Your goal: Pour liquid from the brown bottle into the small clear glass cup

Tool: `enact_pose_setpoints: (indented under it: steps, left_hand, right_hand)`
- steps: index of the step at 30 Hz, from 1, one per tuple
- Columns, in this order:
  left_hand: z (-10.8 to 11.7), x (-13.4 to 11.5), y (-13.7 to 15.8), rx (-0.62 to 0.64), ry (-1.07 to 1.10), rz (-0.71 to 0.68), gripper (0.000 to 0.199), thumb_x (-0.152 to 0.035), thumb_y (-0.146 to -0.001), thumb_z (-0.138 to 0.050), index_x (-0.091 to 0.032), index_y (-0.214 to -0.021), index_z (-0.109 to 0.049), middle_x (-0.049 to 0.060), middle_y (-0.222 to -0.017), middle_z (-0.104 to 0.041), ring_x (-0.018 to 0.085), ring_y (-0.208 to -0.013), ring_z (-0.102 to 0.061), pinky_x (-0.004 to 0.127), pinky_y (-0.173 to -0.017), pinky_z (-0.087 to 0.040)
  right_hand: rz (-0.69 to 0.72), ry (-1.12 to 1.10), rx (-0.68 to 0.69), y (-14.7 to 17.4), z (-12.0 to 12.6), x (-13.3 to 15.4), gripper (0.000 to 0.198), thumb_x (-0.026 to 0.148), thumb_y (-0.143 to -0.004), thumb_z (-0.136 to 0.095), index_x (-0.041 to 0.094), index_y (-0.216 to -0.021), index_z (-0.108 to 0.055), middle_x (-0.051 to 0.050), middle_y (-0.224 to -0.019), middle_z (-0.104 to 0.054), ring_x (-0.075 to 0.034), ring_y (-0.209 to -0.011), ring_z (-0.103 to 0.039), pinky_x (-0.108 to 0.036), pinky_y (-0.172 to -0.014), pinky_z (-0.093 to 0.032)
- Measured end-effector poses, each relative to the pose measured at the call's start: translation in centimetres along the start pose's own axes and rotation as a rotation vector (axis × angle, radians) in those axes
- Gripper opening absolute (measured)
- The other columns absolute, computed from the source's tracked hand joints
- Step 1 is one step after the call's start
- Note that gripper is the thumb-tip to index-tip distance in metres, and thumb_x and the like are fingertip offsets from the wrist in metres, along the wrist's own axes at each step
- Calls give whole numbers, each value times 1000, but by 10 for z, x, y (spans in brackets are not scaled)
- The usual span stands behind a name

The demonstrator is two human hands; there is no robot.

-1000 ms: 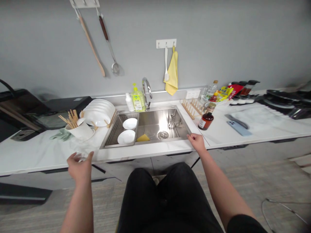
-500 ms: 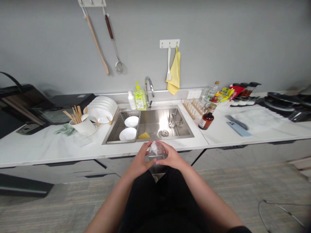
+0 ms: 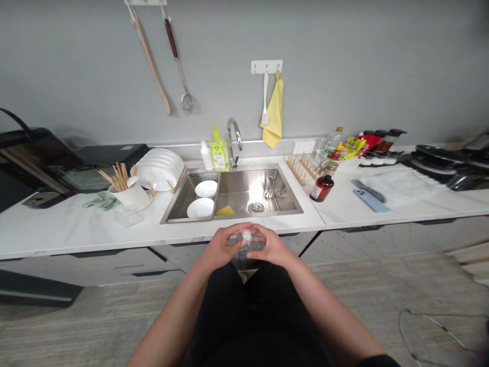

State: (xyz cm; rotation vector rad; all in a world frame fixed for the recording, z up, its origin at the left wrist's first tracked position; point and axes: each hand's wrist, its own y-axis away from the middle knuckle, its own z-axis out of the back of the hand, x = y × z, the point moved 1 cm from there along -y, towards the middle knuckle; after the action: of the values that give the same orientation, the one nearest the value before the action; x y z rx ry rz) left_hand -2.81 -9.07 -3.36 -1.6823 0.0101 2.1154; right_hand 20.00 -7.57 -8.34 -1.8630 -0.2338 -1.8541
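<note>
Just in front of the counter edge, a clear see-through bottle with a whitish top (image 3: 252, 243) is held between my two hands. My left hand (image 3: 225, 246) curls round its left side, fingers over the far side and thumb at the near side. On the right side my right hand (image 3: 270, 246) grips it the same way. The fingers cover much of the bottle, so its full shape is hidden. Beyond it lies the steel sink (image 3: 248, 176) with two white bowls (image 3: 200, 208) in a rack at its left and a yellow sponge (image 3: 225, 210).
A tap (image 3: 234, 142), a green dish soap bottle (image 3: 219, 152) and a white bottle (image 3: 206, 155) stand behind the sink. Plates (image 3: 158, 173) and a chopstick holder (image 3: 131, 197) are left. Rightward are a brown bottle (image 3: 321, 188), wooden rack (image 3: 300, 169) and phone (image 3: 370, 200).
The clear bottle has turned and tilted a little in my hands, its whitish top now slightly farther right. My left fingers have shifted round it. The view has moved slightly.
</note>
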Motion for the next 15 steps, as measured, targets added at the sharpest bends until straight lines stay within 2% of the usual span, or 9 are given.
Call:
enact_pose_setpoints:
  steps: [3,6,8,11,13,15]
  left_hand:
    - [-10,6,-2,-165,-43,50,44,-40,-86,-96,-24,-125,-86,10,-121,-88,34,-121,-83,55,-122,-60]
    - [-21,8,-3,-279,-70,53,56,-37,-78,-100,-27,-130,-81,10,-123,-84,33,-117,-82,55,-117,-63]
    - [-23,4,-1,-254,-92,17,70,-35,-78,-101,-30,-142,-75,11,-135,-80,34,-127,-79,56,-121,-60]
    - [-17,-1,6,-101,-56,-59,78,-37,-92,-92,-31,-163,-62,14,-156,-74,36,-152,-67,58,-135,-47]
    - [-10,-1,10,-33,16,-59,74,-39,-103,-81,-30,-171,-54,14,-153,-76,33,-155,-65,56,-137,-45]
    - [-6,0,10,-57,48,-29,67,-39,-105,-78,-28,-168,-57,12,-139,-83,31,-145,-72,54,-133,-49]
  right_hand:
    - [-2,27,-46,5,-7,4,87,41,-73,-108,29,-150,-70,-11,-147,-77,-37,-130,-79,-55,-113,-66]
    - [31,147,-72,7,-16,9,85,37,-72,-108,30,-149,-72,-11,-146,-79,-39,-134,-77,-60,-119,-62]
    - [51,193,-65,8,-19,10,84,35,-68,-109,30,-145,-75,-11,-143,-81,-40,-134,-77,-61,-121,-60]
    - [25,118,-108,8,-15,8,78,39,-72,-108,27,-141,-75,-11,-135,-83,-38,-126,-80,-56,-111,-67]
    - [-3,63,-110,9,-12,7,80,41,-72,-108,26,-142,-73,-11,-135,-82,-37,-124,-81,-52,-106,-69]
    - [-17,38,-75,11,-13,7,83,42,-71,-109,26,-144,-72,-12,-141,-80,-37,-126,-81,-52,-107,-68]
